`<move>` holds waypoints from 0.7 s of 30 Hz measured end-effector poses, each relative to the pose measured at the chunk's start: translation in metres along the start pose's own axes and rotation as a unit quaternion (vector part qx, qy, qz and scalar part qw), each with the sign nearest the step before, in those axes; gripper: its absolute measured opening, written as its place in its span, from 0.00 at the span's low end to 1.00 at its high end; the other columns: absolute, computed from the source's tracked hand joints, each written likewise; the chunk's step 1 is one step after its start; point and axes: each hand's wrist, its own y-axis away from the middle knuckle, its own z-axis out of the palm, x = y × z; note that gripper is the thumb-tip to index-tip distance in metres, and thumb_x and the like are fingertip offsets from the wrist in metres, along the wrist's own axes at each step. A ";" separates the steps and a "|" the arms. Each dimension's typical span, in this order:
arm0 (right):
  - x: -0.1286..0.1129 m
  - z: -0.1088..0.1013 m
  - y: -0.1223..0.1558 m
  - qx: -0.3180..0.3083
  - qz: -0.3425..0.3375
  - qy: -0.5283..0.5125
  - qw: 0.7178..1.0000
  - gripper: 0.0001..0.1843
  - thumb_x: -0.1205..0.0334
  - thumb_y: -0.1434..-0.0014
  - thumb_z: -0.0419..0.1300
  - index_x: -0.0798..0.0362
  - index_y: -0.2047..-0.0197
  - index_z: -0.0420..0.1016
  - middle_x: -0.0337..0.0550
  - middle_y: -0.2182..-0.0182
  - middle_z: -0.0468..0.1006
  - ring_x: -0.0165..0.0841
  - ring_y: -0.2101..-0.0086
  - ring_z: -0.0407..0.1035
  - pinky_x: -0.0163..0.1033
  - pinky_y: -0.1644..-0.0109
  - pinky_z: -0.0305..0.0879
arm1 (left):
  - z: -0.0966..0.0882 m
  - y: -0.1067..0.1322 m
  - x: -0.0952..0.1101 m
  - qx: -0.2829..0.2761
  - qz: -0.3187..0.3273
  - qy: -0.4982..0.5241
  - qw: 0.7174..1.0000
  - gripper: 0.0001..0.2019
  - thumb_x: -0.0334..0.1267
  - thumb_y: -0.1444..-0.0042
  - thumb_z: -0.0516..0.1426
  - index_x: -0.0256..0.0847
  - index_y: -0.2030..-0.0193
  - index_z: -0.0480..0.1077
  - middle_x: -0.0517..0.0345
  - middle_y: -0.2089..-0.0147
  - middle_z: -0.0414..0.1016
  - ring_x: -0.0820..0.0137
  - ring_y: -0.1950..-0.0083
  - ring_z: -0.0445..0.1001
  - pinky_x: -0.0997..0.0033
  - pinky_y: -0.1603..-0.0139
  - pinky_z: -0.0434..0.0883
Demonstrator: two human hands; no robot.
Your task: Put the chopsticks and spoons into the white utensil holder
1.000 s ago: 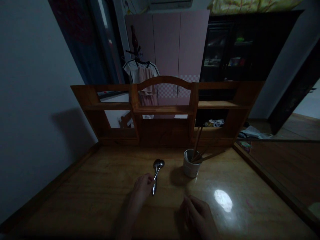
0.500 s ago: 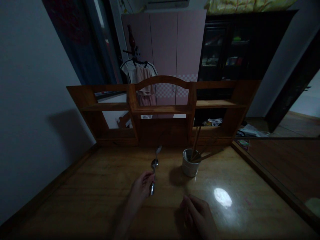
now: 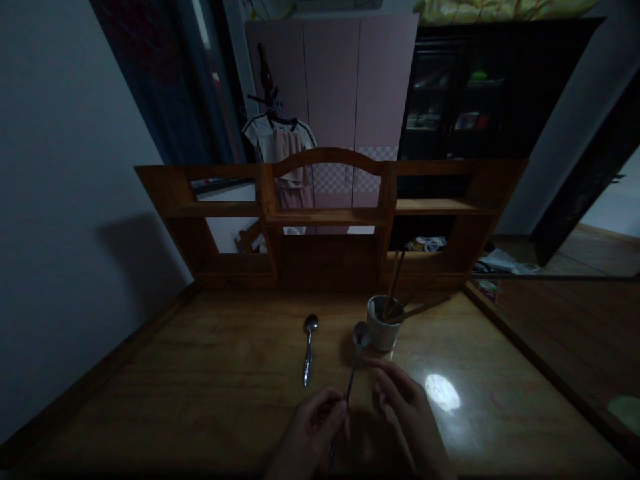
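Observation:
My left hand [image 3: 317, 430] is closed around the thin handle of a long-handled metal spoon [image 3: 353, 370]. Its bowl points away from me, tilted up just left of the pot. To the right, my right hand [image 3: 403, 407] is close to the handle, index finger stretched out and the others loosely bent, with nothing visible in it. A second metal spoon [image 3: 308, 353] lies on the wooden desk [image 3: 215, 373], bowl at the far end. Beside the held spoon's bowl stands a small white pot [image 3: 384, 333] with several wooden chopsticks [image 3: 395, 283] leaning in it.
A wooden shelf unit [image 3: 327, 217] runs along the back of the desk. A bright light reflection [image 3: 442, 393] shows at the right of the desktop. A white wall [image 3: 65, 200] borders the left side, and a raised wooden edge [image 3: 530, 357] the right.
My left hand has moved right and toward me with the long-handled spoon, away from above the spoon on the desk. My right hand has risen slightly and its fingers have loosened.

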 end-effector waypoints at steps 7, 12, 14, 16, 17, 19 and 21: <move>-0.030 0.001 -0.012 -0.034 -0.067 0.030 0.997 0.16 0.50 0.36 0.58 0.56 0.63 0.73 0.34 0.80 0.62 0.27 0.79 0.57 0.31 0.77 0.52 | 0.012 0.011 0.006 -0.028 -0.027 0.031 0.999 0.19 0.53 0.45 0.57 0.36 0.65 0.70 0.60 0.75 0.71 0.82 0.85 0.53 0.79 0.84 0.49; -0.058 0.000 -0.006 -0.132 -0.079 0.066 0.986 0.14 0.54 0.35 0.57 0.55 0.54 0.75 0.35 0.78 0.64 0.26 0.79 0.58 0.31 0.75 0.54 | 0.022 0.008 0.005 0.003 -0.019 0.068 0.998 0.13 0.45 0.51 0.62 0.36 0.69 0.71 0.59 0.75 0.71 0.79 0.83 0.60 0.80 0.83 0.54; -0.075 0.002 -0.001 -0.165 -0.095 0.074 0.979 0.13 0.55 0.36 0.59 0.53 0.53 0.74 0.39 0.72 0.69 0.29 0.74 0.63 0.32 0.72 0.59 | 0.028 0.002 0.003 0.025 0.015 0.087 0.996 0.12 0.44 0.52 0.63 0.37 0.71 0.71 0.58 0.75 0.72 0.78 0.81 0.62 0.79 0.81 0.58; -0.090 0.005 0.003 -0.182 -0.108 0.091 0.973 0.14 0.56 0.39 0.62 0.51 0.52 0.72 0.41 0.66 0.72 0.32 0.69 0.67 0.33 0.69 0.63 | 0.034 -0.006 0.004 0.058 0.062 0.095 0.992 0.12 0.45 0.51 0.62 0.37 0.72 0.71 0.58 0.74 0.72 0.76 0.79 0.64 0.78 0.80 0.61; -0.097 0.007 0.005 -0.183 -0.121 0.114 0.969 0.13 0.56 0.39 0.62 0.51 0.52 0.71 0.41 0.64 0.72 0.33 0.67 0.68 0.33 0.67 0.65 | 0.036 -0.009 0.006 0.075 0.085 0.089 0.990 0.12 0.45 0.50 0.62 0.38 0.72 0.71 0.58 0.74 0.72 0.75 0.78 0.66 0.78 0.79 0.62; -0.111 0.008 0.006 -0.165 -0.164 0.182 0.955 0.09 0.58 0.37 0.60 0.51 0.55 0.72 0.41 0.66 0.74 0.34 0.66 0.70 0.35 0.64 0.67 | 0.040 -0.015 0.014 0.097 0.121 0.065 0.986 0.10 0.43 0.48 0.61 0.38 0.72 0.72 0.58 0.74 0.72 0.73 0.75 0.68 0.77 0.77 0.64; -0.125 0.007 0.004 -0.138 -0.211 0.243 0.937 0.07 0.58 0.35 0.57 0.53 0.60 0.71 0.42 0.68 0.75 0.34 0.68 0.71 0.36 0.64 0.68 | 0.043 -0.016 0.027 0.105 0.145 0.035 0.983 0.08 0.42 0.46 0.60 0.39 0.69 0.73 0.58 0.73 0.72 0.73 0.74 0.69 0.76 0.74 0.67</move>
